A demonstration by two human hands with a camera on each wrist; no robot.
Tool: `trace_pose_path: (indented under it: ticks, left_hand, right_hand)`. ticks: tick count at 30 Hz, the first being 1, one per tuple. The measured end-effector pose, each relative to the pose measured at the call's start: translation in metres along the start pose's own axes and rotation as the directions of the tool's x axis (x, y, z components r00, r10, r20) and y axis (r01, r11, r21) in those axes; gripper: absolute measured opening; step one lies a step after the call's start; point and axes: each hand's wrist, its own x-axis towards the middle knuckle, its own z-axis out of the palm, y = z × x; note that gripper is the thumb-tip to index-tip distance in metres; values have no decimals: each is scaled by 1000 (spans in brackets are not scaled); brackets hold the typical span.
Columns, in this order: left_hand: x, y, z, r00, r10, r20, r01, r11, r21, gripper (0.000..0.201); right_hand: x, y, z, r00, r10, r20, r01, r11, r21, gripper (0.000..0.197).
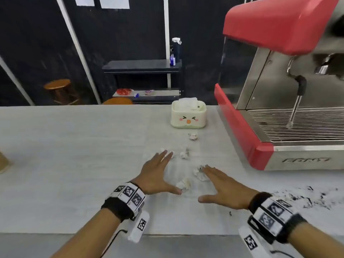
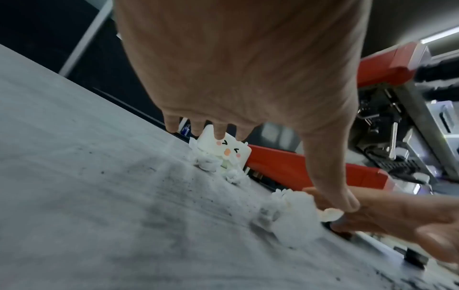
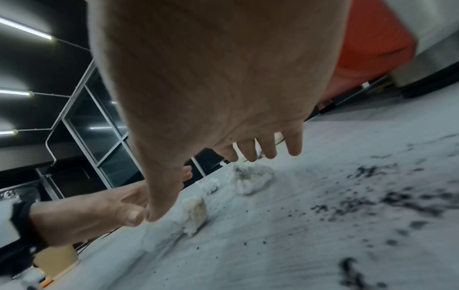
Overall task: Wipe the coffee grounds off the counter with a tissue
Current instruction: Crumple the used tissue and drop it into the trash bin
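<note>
Several crumpled white tissue wads lie on the pale counter (image 1: 74, 164). One wad (image 1: 183, 184) sits by my left thumb, another (image 1: 199, 173) under my right fingertips, and smaller ones (image 1: 184, 154) (image 1: 192, 136) lie farther back. My left hand (image 1: 158, 173) and right hand (image 1: 221, 185) hover flat, fingers straight, either side of the wads, holding nothing. Dark coffee grounds (image 1: 307, 198) are scattered at the right; in the right wrist view the grounds (image 3: 385, 200) spread right of the stained wad (image 3: 250, 179). The left wrist view shows a wad (image 2: 288, 215) beside my thumb.
A cream tissue box (image 1: 188, 114) with a cartoon face stands behind the wads. A red and steel espresso machine (image 1: 279, 90) fills the right side, its steam wand (image 1: 296, 107) hanging over the drip tray. A brown object (image 1: 4, 162) shows at the left edge.
</note>
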Motion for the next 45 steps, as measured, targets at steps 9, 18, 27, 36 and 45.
trace_pose_path:
  ticks: [9, 18, 27, 36, 45]
  left_hand:
    - [55, -12, 10, 997, -36, 70, 27, 992, 122, 128]
    - [104, -13, -13, 999, 11, 46, -15, 997, 75, 117]
    - [144, -17, -20, 995, 39, 90, -46, 996, 74, 100]
    - [151, -23, -23, 991, 119, 57, -122, 991, 59, 83]
    - [150, -11, -19, 979, 203, 18, -197, 965, -171, 83]
  right_hand:
    - [55, 0, -5, 994, 22, 110, -22, 1000, 0, 107]
    - [107, 17, -39, 996, 86, 14, -86, 996, 17, 117]
    - [161, 30, -60, 993, 71, -97, -71, 997, 3, 127]
    - [179, 42, -48, 990, 2, -139, -13, 997, -75, 98]
    - [185, 41, -40, 977, -103, -186, 128, 983, 129, 49]
